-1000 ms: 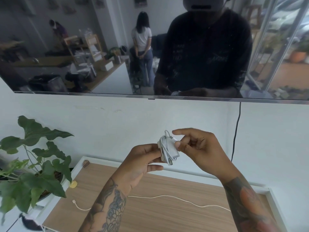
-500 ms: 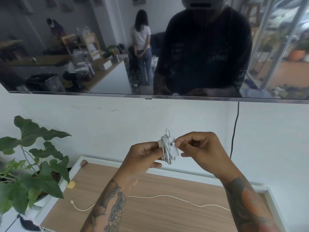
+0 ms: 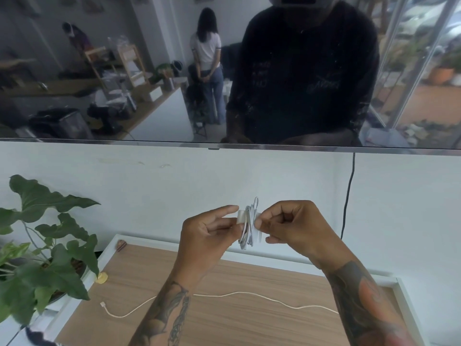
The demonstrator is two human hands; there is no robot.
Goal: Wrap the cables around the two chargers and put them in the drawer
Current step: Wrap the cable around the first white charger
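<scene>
fingers of left hand and right hand pinch cable-wrapped charger

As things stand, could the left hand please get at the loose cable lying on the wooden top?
Probably not yet: the left hand pinches the wrapped charger together with the right hand. Once it lets go, the loose cable lies unobstructed below it on the wooden top.

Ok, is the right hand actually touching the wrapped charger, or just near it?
Touching. The head view shows the right hand pinching the right edge of the wrapped charger, with no gap visible; the left hand holds its other side.
</scene>
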